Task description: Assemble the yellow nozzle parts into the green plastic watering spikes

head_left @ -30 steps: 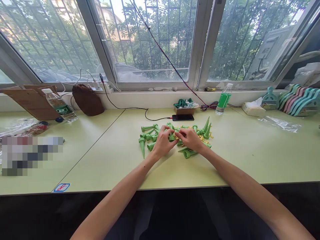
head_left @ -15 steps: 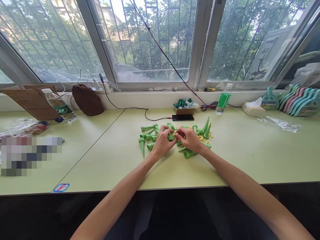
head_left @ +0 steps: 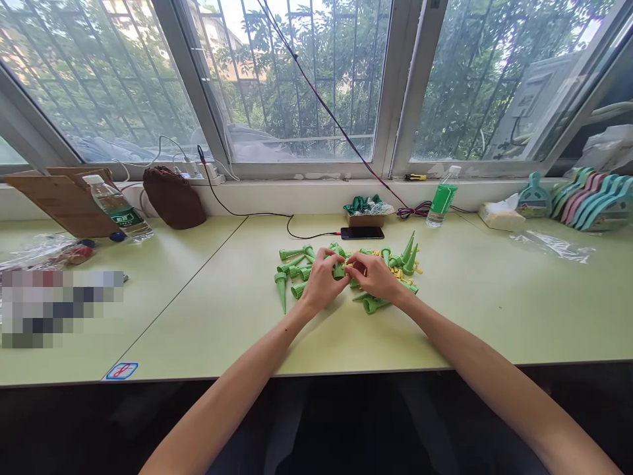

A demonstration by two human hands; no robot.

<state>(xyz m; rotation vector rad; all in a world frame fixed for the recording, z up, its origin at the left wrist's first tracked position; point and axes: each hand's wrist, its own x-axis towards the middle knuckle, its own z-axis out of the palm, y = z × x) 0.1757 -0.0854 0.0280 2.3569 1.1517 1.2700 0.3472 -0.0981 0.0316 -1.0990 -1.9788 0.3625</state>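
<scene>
My left hand [head_left: 324,282] is closed around a green plastic spike [head_left: 339,270], its open end towards my right hand; part of it is hidden by my fingers. With thumb and forefinger, my right hand [head_left: 374,276] pinches a small yellow plastic piece [head_left: 347,265] against the spike's side. The fingertips of both hands nearly meet. Around them lie several more green cone-shaped spikes, one pointing towards me [head_left: 281,290] at the left and one open-ended [head_left: 370,305] beneath my right wrist. Small yellow pieces [head_left: 395,261] are heaped behind my right hand.
Behind the pile lies a black phone [head_left: 362,233] on a cable, beside a small box [head_left: 368,218]. A green-labelled bottle [head_left: 442,198] and a tissue pack [head_left: 500,214] stand to the right. Another bottle [head_left: 119,210] and a brown pouch [head_left: 174,196] are at the left.
My right fingers have shifted very slightly at the yellow piece. Otherwise the hands and the pile stay in place.
</scene>
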